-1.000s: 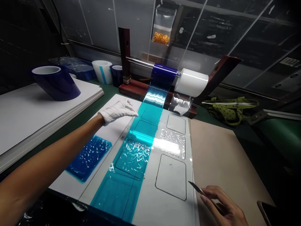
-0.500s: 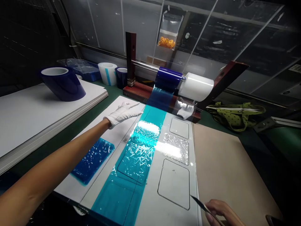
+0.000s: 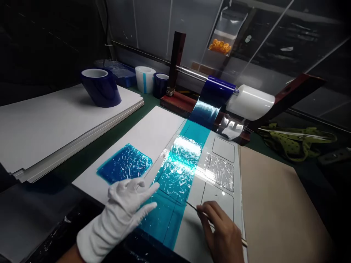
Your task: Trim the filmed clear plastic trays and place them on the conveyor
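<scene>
The blue film (image 3: pixel 175 182) runs from its roll (image 3: pixel 216 91) on the holder's rod down over the white template sheet (image 3: pixel 219 190), covering the left column of rounded rectangles; it lies flat on the sheet in front of you, bright with glare over the middle outlines. Your gloved left hand (image 3: pixel 123 212) rests on the near part of the strip with fingers spread and flat, pressing rather than gripping anything. Your bare right hand (image 3: pixel 219 230) pinches a thin blade (image 3: pixel 193 207) between the fingers, closed firmly on it, with the tip touching the film's right edge just below the crinkled rectangle. One cut blue piece (image 3: pixel 124 167) already lies apart on the white board (image 3: pixel 153 128) to the left, so by the look of it part of the work is done; the strip on the template appears uncut and joined to the roll, and the right column of outlines has no blue film over it.
</scene>
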`<state>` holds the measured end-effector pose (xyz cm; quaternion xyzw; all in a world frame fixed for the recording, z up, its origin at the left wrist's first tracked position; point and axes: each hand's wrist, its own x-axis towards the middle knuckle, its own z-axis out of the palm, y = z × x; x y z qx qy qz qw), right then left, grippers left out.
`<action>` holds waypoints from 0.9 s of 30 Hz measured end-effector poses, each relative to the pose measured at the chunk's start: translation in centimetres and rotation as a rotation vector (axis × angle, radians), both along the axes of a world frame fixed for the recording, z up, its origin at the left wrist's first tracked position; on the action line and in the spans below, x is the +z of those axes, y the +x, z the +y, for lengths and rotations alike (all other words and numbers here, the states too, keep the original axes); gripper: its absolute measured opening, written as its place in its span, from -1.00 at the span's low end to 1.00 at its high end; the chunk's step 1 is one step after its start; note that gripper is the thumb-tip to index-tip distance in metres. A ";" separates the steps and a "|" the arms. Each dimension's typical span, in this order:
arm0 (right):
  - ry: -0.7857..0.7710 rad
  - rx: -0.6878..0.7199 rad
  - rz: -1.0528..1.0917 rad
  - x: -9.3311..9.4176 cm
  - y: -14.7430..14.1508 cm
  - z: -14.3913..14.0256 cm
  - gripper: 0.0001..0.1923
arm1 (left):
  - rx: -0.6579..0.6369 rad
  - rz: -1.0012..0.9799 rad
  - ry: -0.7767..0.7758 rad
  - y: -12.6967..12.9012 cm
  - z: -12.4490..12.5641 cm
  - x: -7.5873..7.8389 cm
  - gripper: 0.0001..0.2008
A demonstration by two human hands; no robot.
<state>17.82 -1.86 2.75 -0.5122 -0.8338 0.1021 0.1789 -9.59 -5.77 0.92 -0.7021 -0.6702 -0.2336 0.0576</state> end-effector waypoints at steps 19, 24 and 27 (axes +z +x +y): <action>-0.050 0.206 -0.264 -0.1 -11.4 2.1 -0.79 | 0.482 -0.757 -0.762 -0.3 -8.9 -2.4 -0.36; -0.067 0.191 -0.292 0.2 -7.1 1.5 -0.75 | 0.461 -1.173 -0.918 -0.4 -8.6 -3.9 -0.35; -0.048 0.147 -0.324 0.2 -2.8 0.7 -0.71 | 0.389 -1.303 -0.920 -0.4 -8.0 -4.7 -0.38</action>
